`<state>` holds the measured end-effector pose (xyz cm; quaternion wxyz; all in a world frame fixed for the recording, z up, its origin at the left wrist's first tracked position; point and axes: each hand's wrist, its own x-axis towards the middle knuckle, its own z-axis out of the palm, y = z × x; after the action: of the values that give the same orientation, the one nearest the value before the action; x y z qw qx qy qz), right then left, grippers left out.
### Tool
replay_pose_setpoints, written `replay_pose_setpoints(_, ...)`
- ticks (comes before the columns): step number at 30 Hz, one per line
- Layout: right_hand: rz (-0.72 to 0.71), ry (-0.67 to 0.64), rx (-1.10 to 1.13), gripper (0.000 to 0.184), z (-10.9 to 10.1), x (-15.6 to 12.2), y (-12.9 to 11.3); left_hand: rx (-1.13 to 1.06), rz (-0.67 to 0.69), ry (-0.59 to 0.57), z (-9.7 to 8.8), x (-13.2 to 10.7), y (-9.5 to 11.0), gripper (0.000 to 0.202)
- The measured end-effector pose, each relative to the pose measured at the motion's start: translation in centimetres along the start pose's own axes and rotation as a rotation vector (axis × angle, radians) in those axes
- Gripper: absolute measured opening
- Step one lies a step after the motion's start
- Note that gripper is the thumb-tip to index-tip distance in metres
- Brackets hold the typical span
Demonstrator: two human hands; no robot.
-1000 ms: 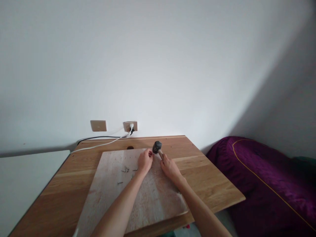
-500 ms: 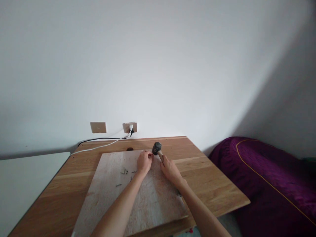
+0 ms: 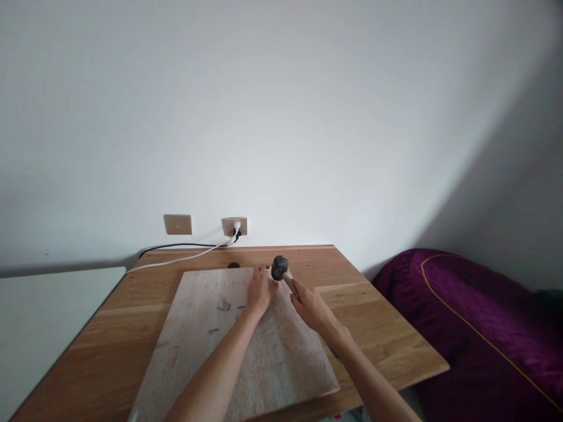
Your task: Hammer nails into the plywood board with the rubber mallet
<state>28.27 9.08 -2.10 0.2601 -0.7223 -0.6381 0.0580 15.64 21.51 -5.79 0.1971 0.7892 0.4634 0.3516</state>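
A mallet [image 3: 280,268] with a black head and a wooden handle is in my right hand [image 3: 311,306], whose fingers wrap round the handle. Its head is raised just right of my left hand [image 3: 261,290]. That hand rests near the far edge of a pale, worn wooden board [image 3: 281,357], fingers stretched forward and thumb out to the right. Whether anything small sits under the fingertips is hidden. Several small grey nails [image 3: 226,305] lie loose on the board left of my left wrist. A row of small dark marks runs along the board's far side.
The board lies on a wooden table [image 3: 373,316] pushed against a white wall. White and black cables run from a wall socket [image 3: 234,226] along the table's back. A white surface [image 3: 53,328] adjoins on the left; a purple cloth-covered bulk [image 3: 440,328] stands at right.
My left hand's fingers have gone from a pinch to stretched out on the board. My right hand has shifted slightly right and down with the mallet. The view has moved a little.
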Motion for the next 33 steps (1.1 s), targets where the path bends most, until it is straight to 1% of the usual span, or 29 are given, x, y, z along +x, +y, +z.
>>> replay_pose_setpoints(2,0.014,0.005,0.002,0.030,0.0,0.0,0.3,0.001,0.003,0.011,0.1,0.0,-0.1,0.043)
replay_pose_setpoints(4,0.060,0.031,0.035,0.035,0.1,-0.1,0.6,-0.001,0.017,0.019,0.2,0.0,-0.2,0.037)
replay_pose_setpoints(7,0.144,0.055,0.101,0.042,0.4,-0.4,1.0,-0.018,0.023,0.016,0.1,0.0,-0.1,0.019)
replay_pose_setpoints(10,0.182,0.035,0.107,0.036,0.9,-0.6,1.3,-0.039,0.008,0.003,-0.2,0.1,0.1,0.002)
replay_pose_setpoints(12,0.195,0.016,0.102,0.034,1.3,-0.6,1.4,-0.048,0.005,-0.005,-0.3,0.2,0.3,0.005)
replay_pose_setpoints(15,0.208,0.005,0.099,0.035,1.5,-0.4,1.4,-0.053,-0.007,-0.019,-0.4,0.3,0.4,0.008)
replay_pose_setpoints(18,0.209,-0.006,0.104,0.039,1.0,0.0,1.1,-0.047,-0.012,-0.041,-0.4,0.2,0.4,0.012)
replay_pose_setpoints(21,0.161,0.020,0.107,0.043,0.4,0.3,0.8,-0.026,-0.009,-0.064,-0.3,0.1,0.5,0.014)
replay_pose_setpoints(22,0.132,0.036,0.098,0.043,0.3,0.4,0.6,-0.018,-0.019,-0.055,-0.3,0.1,0.5,0.018)
replay_pose_setpoints(25,0.037,0.044,0.039,0.041,0.3,0.5,0.4,-0.006,-0.058,-0.010,-0.1,0.0,0.5,0.050)
replay_pose_setpoints(26,0.018,0.033,0.017,0.040,0.5,0.5,0.4,-0.007,-0.062,-0.005,0.0,0.0,0.5,0.054)
replay_pose_setpoints(28,0.006,0.029,0.006,0.039,0.7,0.3,0.6,-0.007,-0.044,-0.006,0.1,0.0,0.3,0.049)
replay_pose_setpoints(30,0.024,0.066,0.062,0.037,0.8,0.1,0.8,-0.005,-0.036,-0.008,0.2,0.0,0.1,0.040)
replay_pose_setpoints(33,0.138,0.104,0.218,0.038,0.9,-0.4,1.1,-0.019,-0.058,-0.024,0.0,0.1,0.1,0.021)
